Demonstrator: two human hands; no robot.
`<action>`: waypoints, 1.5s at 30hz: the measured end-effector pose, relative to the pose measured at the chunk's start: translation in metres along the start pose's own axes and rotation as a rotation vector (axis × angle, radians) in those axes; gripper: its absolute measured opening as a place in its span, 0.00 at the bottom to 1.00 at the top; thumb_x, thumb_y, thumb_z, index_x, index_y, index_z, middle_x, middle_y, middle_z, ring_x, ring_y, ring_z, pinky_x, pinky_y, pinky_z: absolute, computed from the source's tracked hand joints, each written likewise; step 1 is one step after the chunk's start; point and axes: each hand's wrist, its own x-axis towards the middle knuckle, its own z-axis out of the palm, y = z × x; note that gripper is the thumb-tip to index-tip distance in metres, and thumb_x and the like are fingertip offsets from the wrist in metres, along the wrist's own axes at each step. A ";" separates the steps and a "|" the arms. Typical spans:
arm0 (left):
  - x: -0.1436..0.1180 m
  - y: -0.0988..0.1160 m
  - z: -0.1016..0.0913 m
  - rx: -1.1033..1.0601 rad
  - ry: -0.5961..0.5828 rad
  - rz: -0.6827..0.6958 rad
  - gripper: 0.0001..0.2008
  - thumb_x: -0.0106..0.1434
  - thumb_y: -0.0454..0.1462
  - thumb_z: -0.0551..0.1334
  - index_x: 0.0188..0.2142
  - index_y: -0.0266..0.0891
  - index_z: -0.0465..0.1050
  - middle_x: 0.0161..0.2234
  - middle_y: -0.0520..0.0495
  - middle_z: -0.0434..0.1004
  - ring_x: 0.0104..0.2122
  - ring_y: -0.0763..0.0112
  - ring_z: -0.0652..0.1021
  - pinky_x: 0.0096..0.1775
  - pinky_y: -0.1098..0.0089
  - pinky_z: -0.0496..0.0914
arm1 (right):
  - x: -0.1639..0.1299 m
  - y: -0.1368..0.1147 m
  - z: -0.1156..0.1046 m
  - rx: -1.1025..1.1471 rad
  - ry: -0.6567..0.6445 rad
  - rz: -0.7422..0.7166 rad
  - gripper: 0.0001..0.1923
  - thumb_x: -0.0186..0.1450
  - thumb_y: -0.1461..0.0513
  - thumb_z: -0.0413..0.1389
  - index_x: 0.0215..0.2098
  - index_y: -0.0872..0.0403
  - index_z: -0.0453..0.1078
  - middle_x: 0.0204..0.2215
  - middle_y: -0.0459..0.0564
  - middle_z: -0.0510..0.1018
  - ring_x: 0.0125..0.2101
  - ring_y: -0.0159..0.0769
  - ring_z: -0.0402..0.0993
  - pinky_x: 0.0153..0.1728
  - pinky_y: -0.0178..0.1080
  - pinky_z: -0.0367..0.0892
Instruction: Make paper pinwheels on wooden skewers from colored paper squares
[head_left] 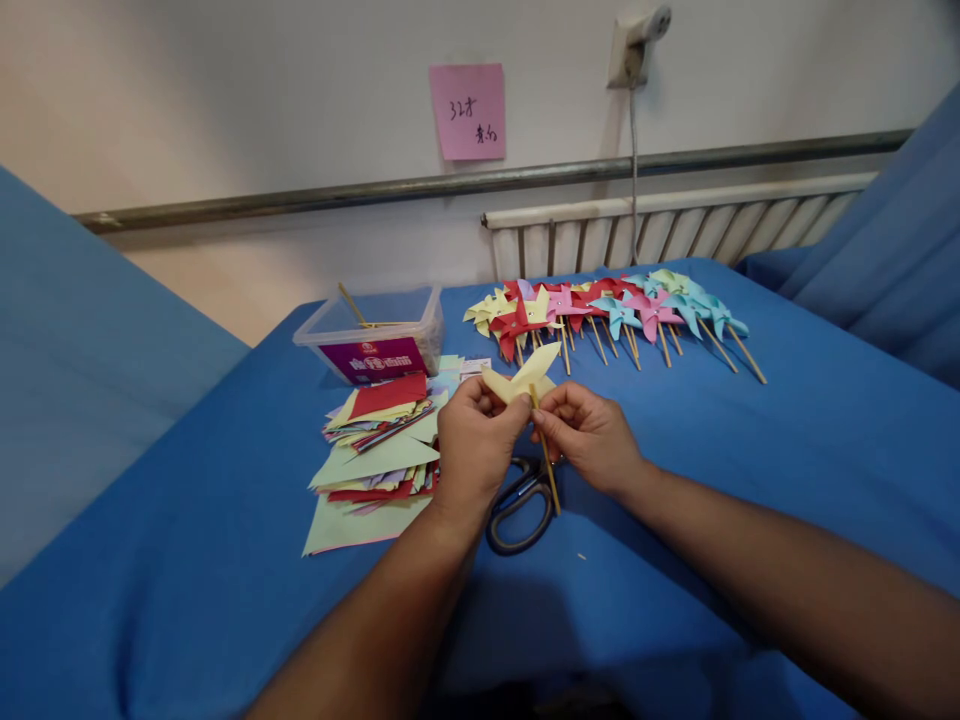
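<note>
Where the pinwheel (pixel 541 364) is: up in both hands, over the blue cloth (pixel 750 520); it is yellow, and its stick (pixel 554 485) slants down;
Left hand (pixel 480 432): curled closed, thumb and fingers pinching the pinwheel's paper;
Right hand (pixel 592 432): mostly curled, thumb and finger pinched on the stick, just under the paper;
Scissors (pixel 525 486): on the cloth, just below the hands; nobody holds them;
Other pinwheels (pixel 616 314): a big bunch at the back, red, yellow, pink and blue; these look done; the one in hand looks nearly done, but its middle is hidden;
Paper (pixel 379 468): a thick pile on the left, so plenty seems left to make;
Box (pixel 371 357): behind the paper, with spare sticks (pixel 352 305) poking out.
</note>
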 end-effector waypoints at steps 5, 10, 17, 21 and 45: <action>0.000 -0.001 0.000 -0.022 -0.002 -0.021 0.13 0.47 0.37 0.69 0.32 0.35 0.71 0.28 0.50 0.77 0.26 0.72 0.76 0.29 0.73 0.68 | 0.000 0.001 0.000 -0.002 0.012 -0.005 0.13 0.58 0.53 0.60 0.28 0.53 0.64 0.18 0.40 0.72 0.15 0.25 0.65 0.16 0.29 0.61; -0.001 0.000 0.000 -0.042 -0.001 -0.036 0.13 0.46 0.36 0.69 0.32 0.36 0.71 0.28 0.50 0.77 0.26 0.71 0.76 0.30 0.73 0.69 | 0.000 0.001 0.000 -0.031 0.022 -0.009 0.14 0.58 0.53 0.61 0.27 0.52 0.63 0.18 0.40 0.72 0.16 0.26 0.66 0.16 0.30 0.61; 0.001 0.001 0.000 -0.021 -0.007 -0.028 0.14 0.46 0.36 0.69 0.33 0.35 0.71 0.29 0.49 0.77 0.28 0.70 0.77 0.31 0.73 0.70 | 0.000 -0.001 0.000 -0.074 0.031 -0.025 0.13 0.58 0.55 0.60 0.26 0.52 0.63 0.16 0.39 0.70 0.16 0.26 0.64 0.17 0.30 0.59; 0.001 0.001 -0.001 -0.023 -0.005 -0.026 0.15 0.46 0.36 0.69 0.33 0.35 0.71 0.29 0.49 0.77 0.28 0.70 0.77 0.31 0.72 0.70 | 0.000 -0.001 -0.001 -0.086 0.039 -0.030 0.13 0.57 0.55 0.61 0.25 0.52 0.63 0.17 0.39 0.69 0.17 0.26 0.63 0.17 0.30 0.59; 0.000 0.003 0.000 -0.021 0.008 -0.027 0.14 0.45 0.36 0.69 0.32 0.36 0.71 0.27 0.50 0.77 0.26 0.71 0.76 0.28 0.74 0.67 | -0.002 -0.002 0.001 -0.006 0.000 0.006 0.13 0.59 0.53 0.59 0.28 0.53 0.64 0.19 0.41 0.72 0.15 0.25 0.64 0.16 0.30 0.59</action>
